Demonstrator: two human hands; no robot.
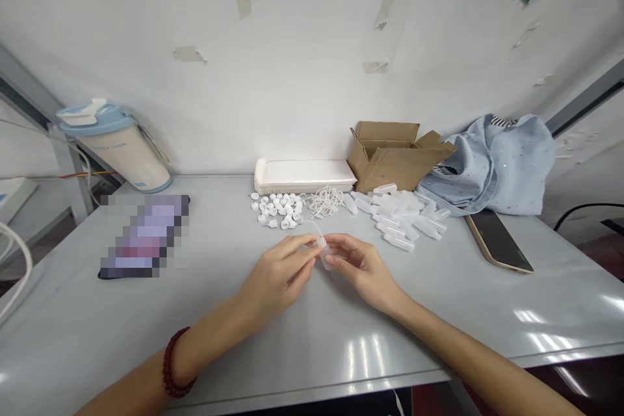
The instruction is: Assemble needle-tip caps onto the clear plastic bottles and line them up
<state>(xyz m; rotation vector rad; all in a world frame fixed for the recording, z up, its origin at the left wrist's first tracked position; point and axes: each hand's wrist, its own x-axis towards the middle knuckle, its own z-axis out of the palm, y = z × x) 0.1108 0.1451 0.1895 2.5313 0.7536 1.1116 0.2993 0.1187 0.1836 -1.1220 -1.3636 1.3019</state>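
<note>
A small translucent plastic bottle [326, 262] is held tilted above the table, its mouth towards the far left. My right hand [363, 268] grips its body between thumb and fingers. The fingers of my left hand [285, 270] are closed at the white top [320, 242] of the bottle. From that top a thin pale strand [312, 226] sticks out; whether it is cord or tube I cannot tell. Beyond my left hand lies a group of small white caps [277, 207]. A heap of white cord pieces [327, 201] is beside them. Several more translucent bottles [402, 214] lie beyond my right hand.
A stack of white trays [307, 175] and an open cardboard box [397, 159] stand by the wall. To the right are a blue cloth [511, 162] and a phone [500, 244]. To the left are a tumbler [121, 149] and a blurred-out phone [146, 237].
</note>
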